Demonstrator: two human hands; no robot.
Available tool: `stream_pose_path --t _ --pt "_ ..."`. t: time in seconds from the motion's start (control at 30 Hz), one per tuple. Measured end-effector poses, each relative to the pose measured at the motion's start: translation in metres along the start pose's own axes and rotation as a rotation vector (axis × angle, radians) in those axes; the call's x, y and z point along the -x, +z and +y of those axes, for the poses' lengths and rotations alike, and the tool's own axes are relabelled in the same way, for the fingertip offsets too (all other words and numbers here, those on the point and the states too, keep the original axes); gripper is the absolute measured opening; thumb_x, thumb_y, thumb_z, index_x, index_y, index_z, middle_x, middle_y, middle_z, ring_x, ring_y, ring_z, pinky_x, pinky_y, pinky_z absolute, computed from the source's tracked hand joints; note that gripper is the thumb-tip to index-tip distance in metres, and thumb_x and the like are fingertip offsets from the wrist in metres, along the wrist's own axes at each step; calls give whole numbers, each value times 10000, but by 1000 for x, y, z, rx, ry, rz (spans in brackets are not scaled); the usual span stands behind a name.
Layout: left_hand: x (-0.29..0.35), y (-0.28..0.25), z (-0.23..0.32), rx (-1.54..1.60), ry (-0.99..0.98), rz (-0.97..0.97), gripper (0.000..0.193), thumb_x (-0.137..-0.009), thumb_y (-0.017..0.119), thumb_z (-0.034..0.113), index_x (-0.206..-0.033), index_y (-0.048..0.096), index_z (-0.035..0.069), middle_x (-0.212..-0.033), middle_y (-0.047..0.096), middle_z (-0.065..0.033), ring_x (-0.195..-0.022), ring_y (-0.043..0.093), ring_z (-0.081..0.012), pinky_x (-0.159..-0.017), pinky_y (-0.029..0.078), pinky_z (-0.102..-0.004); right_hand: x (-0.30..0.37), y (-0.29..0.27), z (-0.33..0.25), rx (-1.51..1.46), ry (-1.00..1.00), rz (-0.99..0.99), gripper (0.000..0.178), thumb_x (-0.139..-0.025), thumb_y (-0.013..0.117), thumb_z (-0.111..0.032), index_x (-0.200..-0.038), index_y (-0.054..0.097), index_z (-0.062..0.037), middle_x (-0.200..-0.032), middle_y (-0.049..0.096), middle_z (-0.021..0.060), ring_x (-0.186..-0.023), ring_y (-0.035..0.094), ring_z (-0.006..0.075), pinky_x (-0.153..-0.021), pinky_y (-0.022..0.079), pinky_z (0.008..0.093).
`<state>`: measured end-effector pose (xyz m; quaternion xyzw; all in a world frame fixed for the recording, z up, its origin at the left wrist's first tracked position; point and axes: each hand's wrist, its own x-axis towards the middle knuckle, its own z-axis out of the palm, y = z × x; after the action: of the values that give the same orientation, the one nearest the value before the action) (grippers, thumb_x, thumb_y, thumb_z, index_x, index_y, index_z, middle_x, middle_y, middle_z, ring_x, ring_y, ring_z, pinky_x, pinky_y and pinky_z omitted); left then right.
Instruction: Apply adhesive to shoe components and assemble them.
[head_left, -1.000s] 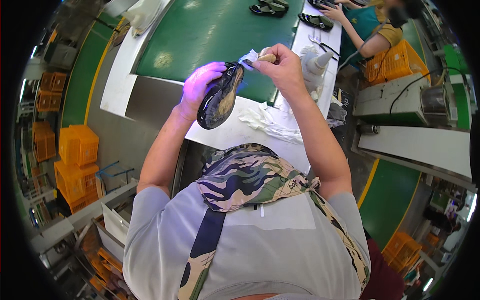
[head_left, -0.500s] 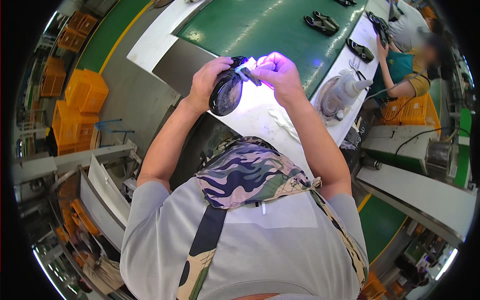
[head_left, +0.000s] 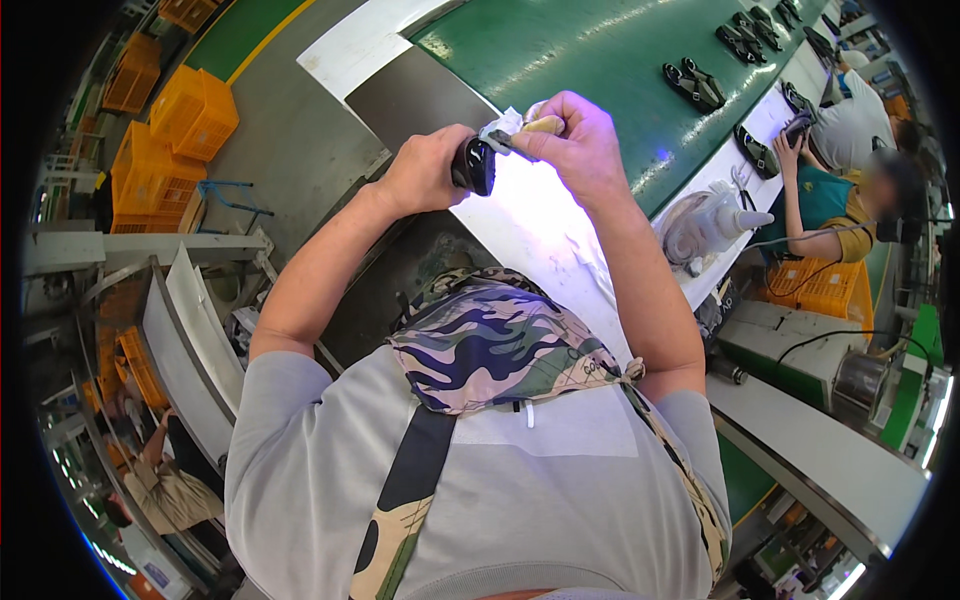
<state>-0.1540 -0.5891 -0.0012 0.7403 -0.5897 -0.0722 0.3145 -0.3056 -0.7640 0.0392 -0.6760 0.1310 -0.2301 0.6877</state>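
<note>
My left hand (head_left: 428,168) is wrapped round a glossy black shoe (head_left: 474,170), held up over the near edge of the white worktable (head_left: 535,215). Most of the shoe is hidden behind the fingers. Pinched in my right hand (head_left: 582,145) is a crumpled whitish cloth (head_left: 509,122), with a tan, rounded piece (head_left: 545,125) showing between the fingers. The cloth touches or lies very close to the upper end of the shoe. Bright violet-white light falls on the table just below both hands.
Beyond the table a green conveyor belt (head_left: 560,50) carries several dark sandals (head_left: 693,86). At right stands a white squeeze bottle (head_left: 718,222) with a nozzle. A co-worker in a teal apron (head_left: 826,212) handles a shoe farther right. Orange crates (head_left: 196,112) are stacked on the left floor.
The shoe has turned in my left hand, so its broad glossy oval face no longer shows. My right hand stays beside it with the cloth. The view has shifted, bringing more sandals into sight.
</note>
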Motion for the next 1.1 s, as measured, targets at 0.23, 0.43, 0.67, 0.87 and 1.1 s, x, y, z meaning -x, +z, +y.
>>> stream_pose_path --t 0.23,0.43,0.67,0.87,1.1 --pt "15 -21 -9 274 -148 -316 638 -515 861 202 -1049 577 0 -955 673 -178 -915 662 -309 -839 515 -366 -14 16 8 122 -110 -11 187 -757 773 -37 -813 595 -24 -710 559 -25 -637 489 58 -558 417 236" --pt "29 -27 -18 638 -298 -409 762 -520 850 191 -1186 552 -27 -1020 655 -105 -956 627 -210 -890 492 -329 -21 24 22 175 -241 -80 204 -753 768 -21 -809 571 -27 -761 600 8 -698 517 79 -613 441 251" --pt "43 -21 -28 1292 -577 -394 697 -613 774 157 -1242 532 -23 -1031 656 -90 -915 647 -190 -868 524 -324 -12 36 35 131 -141 -175 214 -752 771 -19 -800 563 -29 -834 638 37 -737 531 84 -651 457 256" --pt "51 -9 -50 1554 -646 -289 460 -728 726 200 -1119 597 -5 -998 680 -132 -880 680 -231 -850 550 -373 -1 41 48 55 17 -272 209 -746 775 -19 -790 571 -31 -836 641 33 -728 522 73 -646 446 250" --pt "68 0 -64 1765 -856 -194 374 -786 688 202 -1077 626 -25 -991 692 -145 -886 688 -262 -885 548 -405 7 43 39 195 0 -359 260 -752 767 2 -807 518 -48 -865 602 30 -803 520 98 -717 444 260"
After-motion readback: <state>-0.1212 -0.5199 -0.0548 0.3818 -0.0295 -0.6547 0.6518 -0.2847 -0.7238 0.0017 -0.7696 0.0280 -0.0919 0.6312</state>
